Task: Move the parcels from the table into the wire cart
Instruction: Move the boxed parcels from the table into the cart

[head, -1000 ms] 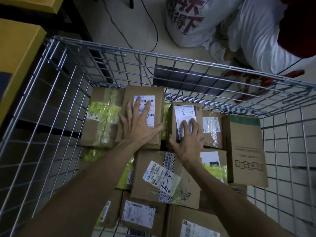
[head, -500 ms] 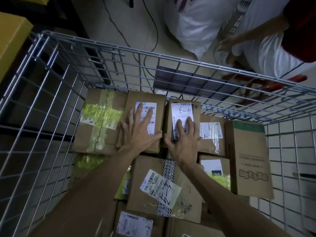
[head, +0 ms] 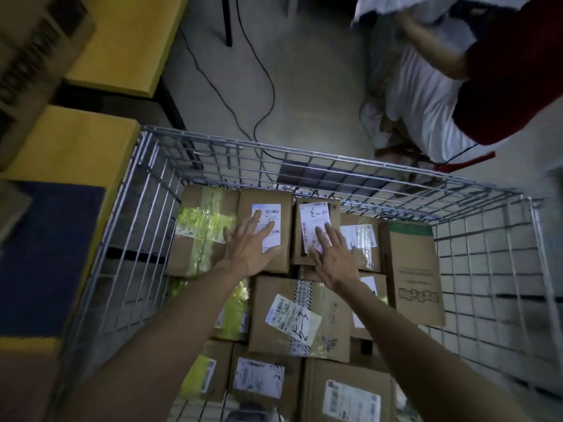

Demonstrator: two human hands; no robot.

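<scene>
Two parcels, two hands: where does it all lie? asks the desk.

Photographer: Inside the wire cart (head: 304, 150), in the far row. The left hand (head: 249, 248) lies flat, fingers spread, on the labelled parcel (head: 268, 197). The right hand (head: 333, 257), fingers straight and slightly apart, presses the parcel marked 4-3 (head: 313, 219) just beside it. Neither hand pinches anything.

Desk: How would such cartons handle?

Photographer: Stiff cardboard, probably light. The taped faces and glossy labels look slippery, so opposite edges would give a better hold than the top.

Desk: What crowds them?

Photographer: A yellow-taped parcel (head: 201, 226) touches on the left, an upright carton (head: 411, 269) stands near on the right, and more boxes are stacked on the near side. The cart's far wire wall is right behind. To the left, a yellow tabletop (head: 76, 141) carries a blurred carton (head: 30, 62). Cables (head: 265, 86) trail over the floor, and another person (head: 426, 102) bends at the far right, well apart.
</scene>
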